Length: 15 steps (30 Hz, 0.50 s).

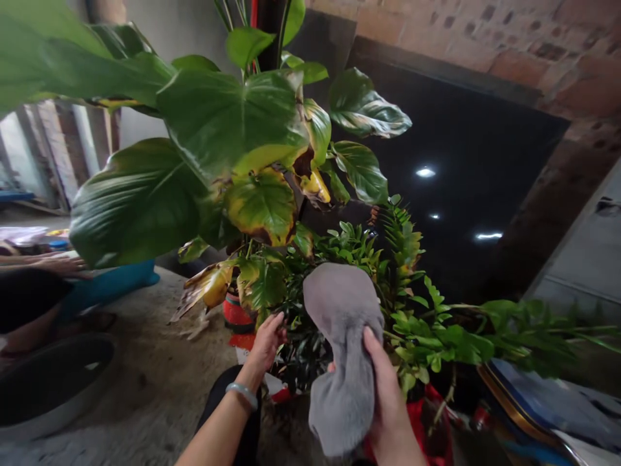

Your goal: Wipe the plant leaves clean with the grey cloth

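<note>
My right hand (388,395) is closed around the middle of a grey cloth (342,382), whose two ends flare out above and below the grip. To the left, my left hand (269,340) has its fingers curled together beside dark small leaves; whatever it may pinch is hidden. A bracelet sits on that wrist. Over both hands rises a large potted plant with broad green leaves (233,120). Some lower leaves (262,204) are yellow with brown edges. Smaller leafy plants (436,340) grow behind and to the right of the cloth.
A red pot (237,310) stands under the big leaves. At left is a wide basin (58,382) on the concrete floor (150,362), near another person's arm (48,262). A dark glossy panel (460,155) leans against the brick wall (533,52). Flat stacked items (548,401) lie at lower right.
</note>
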Available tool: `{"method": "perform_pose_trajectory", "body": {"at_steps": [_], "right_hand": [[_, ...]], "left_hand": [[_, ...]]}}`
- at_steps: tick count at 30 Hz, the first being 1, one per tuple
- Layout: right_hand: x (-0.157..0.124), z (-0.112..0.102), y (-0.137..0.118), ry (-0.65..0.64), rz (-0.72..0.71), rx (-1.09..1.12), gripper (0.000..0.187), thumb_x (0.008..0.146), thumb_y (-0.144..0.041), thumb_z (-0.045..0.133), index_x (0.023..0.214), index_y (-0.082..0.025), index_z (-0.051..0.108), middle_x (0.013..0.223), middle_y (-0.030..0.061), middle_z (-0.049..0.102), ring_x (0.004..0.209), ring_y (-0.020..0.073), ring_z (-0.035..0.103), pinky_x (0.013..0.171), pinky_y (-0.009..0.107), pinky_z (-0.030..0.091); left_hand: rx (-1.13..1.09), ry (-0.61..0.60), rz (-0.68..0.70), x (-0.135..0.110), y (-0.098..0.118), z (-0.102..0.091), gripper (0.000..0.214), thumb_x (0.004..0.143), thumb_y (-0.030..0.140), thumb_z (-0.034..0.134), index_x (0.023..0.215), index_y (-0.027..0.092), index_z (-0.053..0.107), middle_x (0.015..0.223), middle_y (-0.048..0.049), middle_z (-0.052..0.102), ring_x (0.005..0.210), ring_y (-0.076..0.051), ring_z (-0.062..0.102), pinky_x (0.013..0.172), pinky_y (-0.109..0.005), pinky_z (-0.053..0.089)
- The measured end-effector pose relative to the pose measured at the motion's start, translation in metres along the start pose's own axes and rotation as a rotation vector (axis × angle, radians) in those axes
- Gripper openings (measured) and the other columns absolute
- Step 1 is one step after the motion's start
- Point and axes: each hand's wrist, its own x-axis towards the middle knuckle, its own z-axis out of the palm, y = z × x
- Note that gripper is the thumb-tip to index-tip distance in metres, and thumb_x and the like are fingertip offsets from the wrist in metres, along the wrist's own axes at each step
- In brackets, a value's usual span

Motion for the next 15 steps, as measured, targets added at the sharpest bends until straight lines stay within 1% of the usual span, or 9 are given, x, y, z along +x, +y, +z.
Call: {"method": "perform_pose_trajectory", "body": {"at_steps": [2, 4, 6, 8, 9, 11, 13, 15], "right_hand": [[0.004, 0.008, 0.012, -0.032, 0.157, 0.008, 0.044, 0.055, -0.055, 0.071, 0.077, -0.016, 0.069, 0.066, 0.0067, 0.070, 0.075, 0.0276, 0.066, 0.068, 0.037, 0.052], [0.002, 0.005, 0.035, -0.061, 0.277, -0.009, 0.045, 0.053, -0.053, 0.072, 0.077, -0.015, 0.069, 0.065, 0.0067, 0.069, 0.075, 0.0269, 0.066, 0.069, 0.037, 0.052], [-0.005, -0.003, 0.056, -0.065, 0.316, -0.047, 0.044, 0.048, -0.048, 0.076, 0.075, -0.014, 0.069, 0.064, 0.0070, 0.069, 0.075, 0.0273, 0.066, 0.070, 0.037, 0.051], [-0.014, -0.012, 0.066, -0.046, 0.296, -0.069, 0.042, 0.041, -0.040, 0.080, 0.072, -0.014, 0.069, 0.063, 0.0071, 0.069, 0.072, 0.0280, 0.066, 0.070, 0.038, 0.051], [-0.018, -0.016, 0.064, -0.033, 0.272, -0.067, 0.041, 0.039, -0.036, 0.081, 0.071, -0.014, 0.068, 0.063, 0.0072, 0.069, 0.070, 0.0283, 0.066, 0.069, 0.038, 0.051], [-0.022, -0.020, 0.049, 0.011, 0.201, -0.024, 0.042, 0.039, -0.031, 0.080, 0.075, -0.014, 0.068, 0.062, 0.0069, 0.070, 0.067, 0.0284, 0.066, 0.068, 0.039, 0.051], [-0.020, -0.022, 0.025, 0.071, 0.116, 0.061, 0.046, 0.039, -0.029, 0.080, 0.082, -0.016, 0.069, 0.065, 0.0061, 0.071, 0.068, 0.0286, 0.066, 0.066, 0.039, 0.052], [-0.011, -0.021, 0.003, 0.121, 0.043, 0.154, 0.045, 0.042, -0.029, 0.078, 0.084, -0.018, 0.069, 0.071, 0.0054, 0.072, 0.071, 0.0283, 0.066, 0.066, 0.038, 0.052]], "left_hand": [[0.031, -0.005, -0.007, -0.001, -0.001, 0.001, 0.033, 0.044, 0.028, 0.079, 0.064, 0.017, 0.055, 0.053, 0.0070, 0.055, 0.043, -0.007, 0.047, 0.045, -0.020, 0.036], [0.070, -0.002, -0.029, -0.001, -0.002, 0.001, 0.028, 0.044, 0.023, 0.077, 0.063, 0.016, 0.058, 0.051, 0.0048, 0.057, 0.047, -0.010, 0.052, 0.049, -0.023, 0.039], [0.119, 0.027, -0.050, 0.000, -0.004, -0.001, 0.021, 0.046, 0.019, 0.073, 0.062, 0.016, 0.060, 0.050, 0.0035, 0.059, 0.049, -0.013, 0.054, 0.051, -0.024, 0.041], [0.175, 0.080, -0.072, 0.002, -0.006, -0.004, 0.015, 0.048, 0.016, 0.069, 0.061, 0.016, 0.060, 0.044, 0.0055, 0.055, 0.043, -0.011, 0.050, 0.047, -0.023, 0.037], [0.205, 0.110, -0.085, 0.002, -0.007, -0.005, 0.013, 0.049, 0.014, 0.066, 0.060, 0.017, 0.059, 0.042, 0.0069, 0.052, 0.039, -0.010, 0.046, 0.044, -0.022, 0.034], [0.260, 0.160, -0.109, 0.003, -0.009, -0.008, 0.011, 0.050, 0.013, 0.063, 0.056, 0.018, 0.055, 0.039, 0.0084, 0.048, 0.035, -0.009, 0.041, 0.040, -0.021, 0.029], [0.302, 0.180, -0.129, 0.001, -0.009, -0.008, 0.010, 0.051, 0.012, 0.061, 0.053, 0.018, 0.053, 0.039, 0.0071, 0.048, 0.037, -0.009, 0.043, 0.041, -0.021, 0.030], [0.338, 0.177, -0.147, -0.003, -0.009, -0.007, 0.011, 0.050, 0.010, 0.060, 0.049, 0.017, 0.052, 0.041, 0.0053, 0.051, 0.040, -0.010, 0.046, 0.043, -0.021, 0.033]]}}
